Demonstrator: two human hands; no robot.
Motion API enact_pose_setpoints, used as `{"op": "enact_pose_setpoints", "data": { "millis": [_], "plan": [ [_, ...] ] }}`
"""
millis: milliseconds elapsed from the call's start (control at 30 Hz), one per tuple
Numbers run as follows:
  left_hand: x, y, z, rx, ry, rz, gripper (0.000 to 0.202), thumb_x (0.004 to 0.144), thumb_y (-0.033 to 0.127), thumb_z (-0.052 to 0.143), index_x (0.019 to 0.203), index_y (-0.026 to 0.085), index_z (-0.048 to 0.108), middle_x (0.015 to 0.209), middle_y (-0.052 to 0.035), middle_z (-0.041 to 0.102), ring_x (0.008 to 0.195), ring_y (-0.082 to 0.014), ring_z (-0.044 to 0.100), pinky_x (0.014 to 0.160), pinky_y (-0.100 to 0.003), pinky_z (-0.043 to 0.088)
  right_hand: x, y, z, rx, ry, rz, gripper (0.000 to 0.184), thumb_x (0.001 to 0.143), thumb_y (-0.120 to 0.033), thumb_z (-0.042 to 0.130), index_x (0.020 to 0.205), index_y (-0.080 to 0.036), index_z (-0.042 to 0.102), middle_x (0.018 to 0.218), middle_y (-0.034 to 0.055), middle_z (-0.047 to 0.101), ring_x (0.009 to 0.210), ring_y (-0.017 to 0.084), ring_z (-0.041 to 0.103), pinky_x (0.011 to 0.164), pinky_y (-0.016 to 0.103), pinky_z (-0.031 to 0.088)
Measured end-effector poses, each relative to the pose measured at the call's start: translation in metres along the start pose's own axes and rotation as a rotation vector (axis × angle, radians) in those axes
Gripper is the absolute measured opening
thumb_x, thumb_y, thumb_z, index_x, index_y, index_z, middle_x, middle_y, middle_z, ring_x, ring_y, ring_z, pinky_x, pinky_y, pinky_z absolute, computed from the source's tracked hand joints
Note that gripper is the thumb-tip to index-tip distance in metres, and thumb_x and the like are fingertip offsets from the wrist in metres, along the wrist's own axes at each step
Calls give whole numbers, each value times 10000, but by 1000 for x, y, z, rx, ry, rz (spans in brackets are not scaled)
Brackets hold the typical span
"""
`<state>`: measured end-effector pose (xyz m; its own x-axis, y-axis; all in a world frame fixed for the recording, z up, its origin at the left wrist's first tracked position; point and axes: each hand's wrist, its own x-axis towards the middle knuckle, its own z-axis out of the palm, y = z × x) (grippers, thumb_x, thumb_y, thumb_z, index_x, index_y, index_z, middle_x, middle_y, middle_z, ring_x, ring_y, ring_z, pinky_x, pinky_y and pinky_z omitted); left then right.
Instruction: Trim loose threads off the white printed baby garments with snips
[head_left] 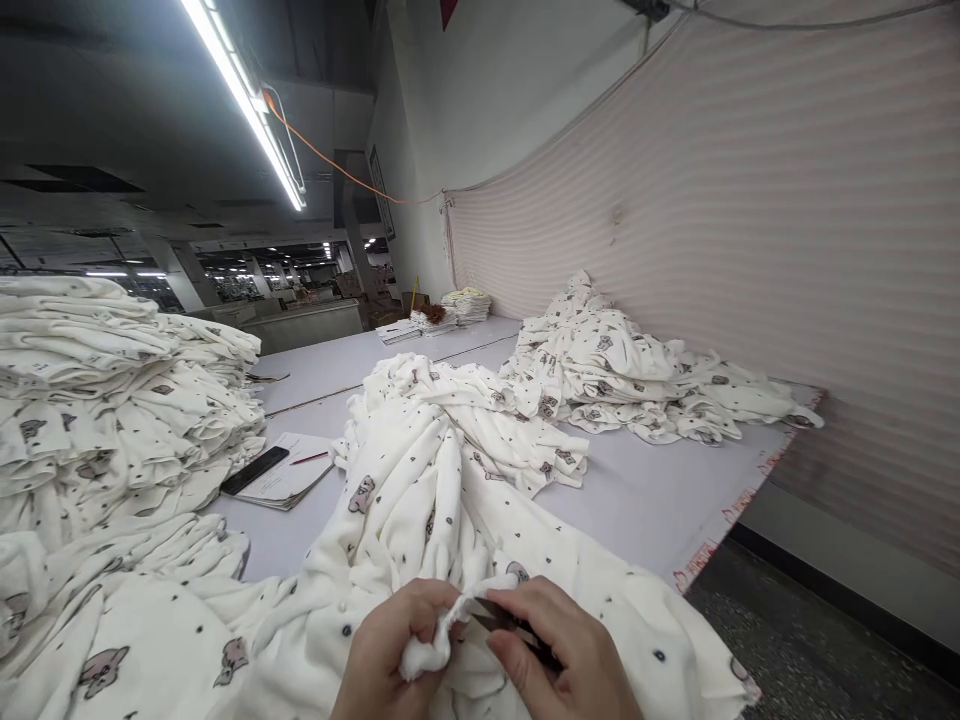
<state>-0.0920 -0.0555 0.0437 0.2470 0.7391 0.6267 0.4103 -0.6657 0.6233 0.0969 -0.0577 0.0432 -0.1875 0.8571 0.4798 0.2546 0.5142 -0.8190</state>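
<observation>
My left hand [401, 640] pinches a folded edge of a white fleece garment [405, 480] printed with small grey-pink animals and dark dots. Closed around a small dark pair of thread snips [491, 615] is my right hand [562, 650], whose thumb and fingers also come close to the same edge. The blades lie against the pinched cloth between both hands. My palm hides most of the snips' handle. The garment spreads over the table in front of me and drapes toward the near right edge.
On the left rise tall stacks of folded white printed garments [90, 340]. A phone [256, 470] and a red pen [310, 458] rest on a notebook [281, 488]. Another garment heap [615, 360] lies back right, beside a striped cloth curtain [712, 190]. The table's edge [709, 550] runs along the right.
</observation>
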Motion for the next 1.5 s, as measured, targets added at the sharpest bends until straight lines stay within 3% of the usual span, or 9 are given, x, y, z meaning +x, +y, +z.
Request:
{"op": "enact_pose_setpoints", "data": {
  "millis": [300,467,567,767,933,1133,1267,1400,1500],
  "plan": [
    [-3,-4,-3,-62,17,-21,236,825,86,532,753,244,372,855,12,681,707,-129,636,648,-212,506,2,0,11,5,60,-71,223,852,-284,600,1048,-250,703,884,64,708,744,189,679,642,242,541],
    [-5,-8,-5,98,-72,132,219,809,65,508,768,243,387,843,-2,685,689,-134,619,635,-220,487,3,-2,6,-109,-34,-106,211,874,-246,586,1049,-231,704,869,74,713,740,202,687,632,247,541],
    [-6,-10,-7,163,-104,193,214,789,55,494,795,245,395,871,-8,695,711,-140,628,643,-224,486,3,-3,5,-132,-19,-90,187,886,-249,564,1003,-228,709,828,65,705,702,193,683,600,239,534],
    [-6,-9,-6,152,-125,162,208,805,67,486,799,247,381,890,-10,687,736,-146,633,658,-231,490,-2,-3,3,-138,-63,-87,247,866,-263,593,1096,-227,675,934,77,707,793,208,690,676,258,550],
    [-6,-9,-1,79,-55,72,213,837,70,475,782,246,368,854,-5,663,693,-135,602,633,-229,481,-3,-3,5,-139,-37,-73,227,918,-238,511,1068,-238,682,908,64,706,783,188,687,664,240,544],
    [-6,-10,1,170,-85,197,199,798,50,477,802,233,400,900,-47,677,726,-152,629,638,-239,491,-7,0,7,-173,-16,-149,235,895,-222,541,1097,-241,659,913,62,700,780,188,680,661,229,543],
    [-6,-10,-2,196,-88,196,207,788,38,461,807,235,404,906,-38,693,742,-152,640,652,-239,491,-7,-1,2,-136,36,-47,207,907,-260,518,1021,-238,689,867,51,699,751,179,679,637,213,529],
    [-3,-8,-1,230,-122,233,209,775,44,476,799,238,405,895,-30,700,730,-154,642,636,-235,482,-4,-6,-2,-131,-1,-13,195,879,-271,554,991,-245,711,828,37,692,719,175,670,632,215,512],
    [1,-2,2,142,-135,148,202,806,64,484,767,243,398,855,2,705,703,-137,648,640,-218,497,-1,-10,-1,-113,-18,25,217,902,-255,517,971,-230,722,833,45,693,753,175,671,634,214,499]
  ]
}}
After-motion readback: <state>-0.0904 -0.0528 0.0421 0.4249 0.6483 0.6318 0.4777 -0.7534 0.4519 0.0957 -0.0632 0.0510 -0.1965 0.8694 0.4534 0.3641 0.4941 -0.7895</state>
